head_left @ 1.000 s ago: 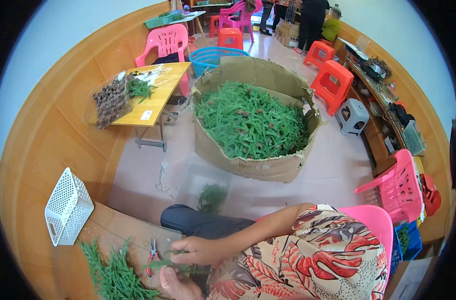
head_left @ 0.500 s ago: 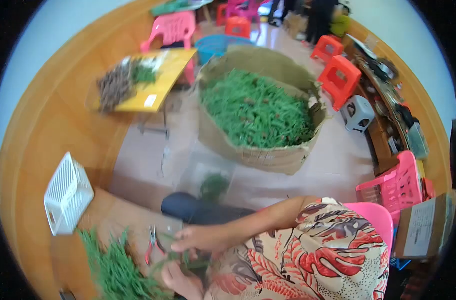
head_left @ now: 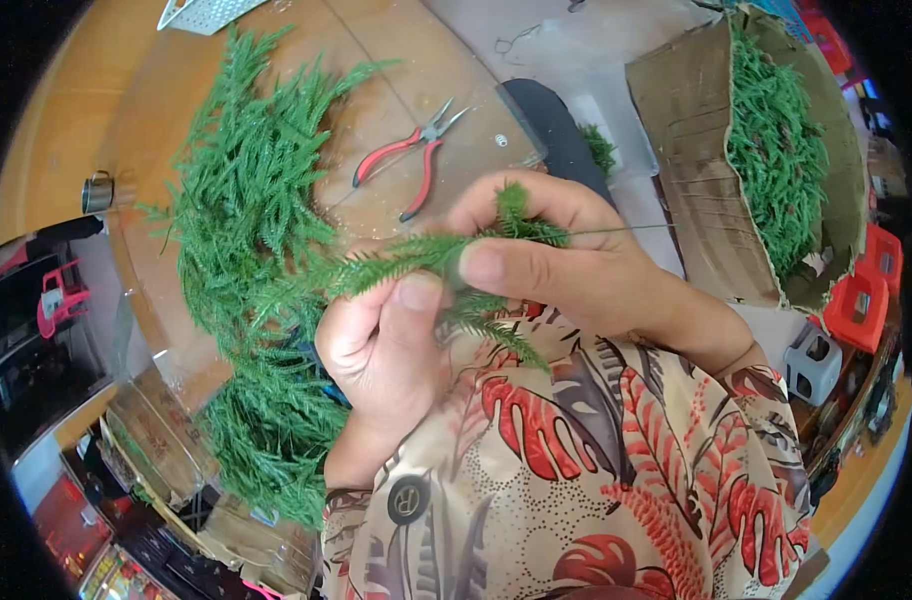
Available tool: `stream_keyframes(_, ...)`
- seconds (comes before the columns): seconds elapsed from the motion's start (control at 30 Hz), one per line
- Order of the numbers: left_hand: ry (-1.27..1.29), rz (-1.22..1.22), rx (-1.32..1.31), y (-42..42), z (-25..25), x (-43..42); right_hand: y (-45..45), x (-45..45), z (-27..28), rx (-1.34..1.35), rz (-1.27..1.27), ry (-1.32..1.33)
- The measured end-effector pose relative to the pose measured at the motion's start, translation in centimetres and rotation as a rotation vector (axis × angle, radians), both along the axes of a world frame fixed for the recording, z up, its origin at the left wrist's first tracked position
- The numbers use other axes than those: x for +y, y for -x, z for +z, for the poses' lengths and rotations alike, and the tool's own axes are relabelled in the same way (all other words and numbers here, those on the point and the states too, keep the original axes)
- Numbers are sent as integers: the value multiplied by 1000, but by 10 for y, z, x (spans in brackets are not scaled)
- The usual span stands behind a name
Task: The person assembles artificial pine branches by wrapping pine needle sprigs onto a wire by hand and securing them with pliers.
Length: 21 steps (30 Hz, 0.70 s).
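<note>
A green artificial sprig [head_left: 376, 268] stretches across both hands in the head view. My left hand [head_left: 381, 350] pinches its stem between thumb and fingers. Close to it on the right, my right hand [head_left: 576, 255] is closed on the same sprig, thumb in front and fingers behind. From my right hand a thin dark wire [head_left: 631, 228] sticks out to the right. Beyond the hands, red-handled pliers [head_left: 416, 155] lie on the table [head_left: 376, 95] with their jaws apart. Left of the hands is a large heap of green sprigs [head_left: 251, 200].
A cardboard box [head_left: 686, 150] full of greenery stands at the upper right, with red stools [head_left: 856, 305] and a grey stool [head_left: 813, 365] beside it. A white basket [head_left: 211, 12] is at the top left. A metal cup [head_left: 98, 192] stands at the left.
The view has tilted down and turned left, so the hands, pliers and sprig heap appear larger and nearer the middle. Both hands still hold greenery.
</note>
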<state>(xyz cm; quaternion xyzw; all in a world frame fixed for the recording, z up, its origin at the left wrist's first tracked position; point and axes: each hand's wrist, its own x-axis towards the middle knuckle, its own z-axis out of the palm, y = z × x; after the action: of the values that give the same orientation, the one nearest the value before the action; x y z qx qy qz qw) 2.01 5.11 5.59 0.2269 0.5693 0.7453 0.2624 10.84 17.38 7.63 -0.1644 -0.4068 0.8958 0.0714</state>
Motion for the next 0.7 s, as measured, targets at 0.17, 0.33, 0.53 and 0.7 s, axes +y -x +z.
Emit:
stream_keyframes(0.17, 25, 7, 78, 3, 2, -5, 6, -5, -6, -4, 23, 55)
stream_keyframes(0.33, 16, -39, 167, 6, 3, -4, 6, 0, -10, -58, 76, 79)
stream_keyframes(0.53, -137, -156, -395, 9, 13, -2, 9, 0, -7, 58, 62, 143)
stream_keyframes(0.7, -125, -189, -353, 13, 17, -3, 12, 1, -14, 100, 19, 106)
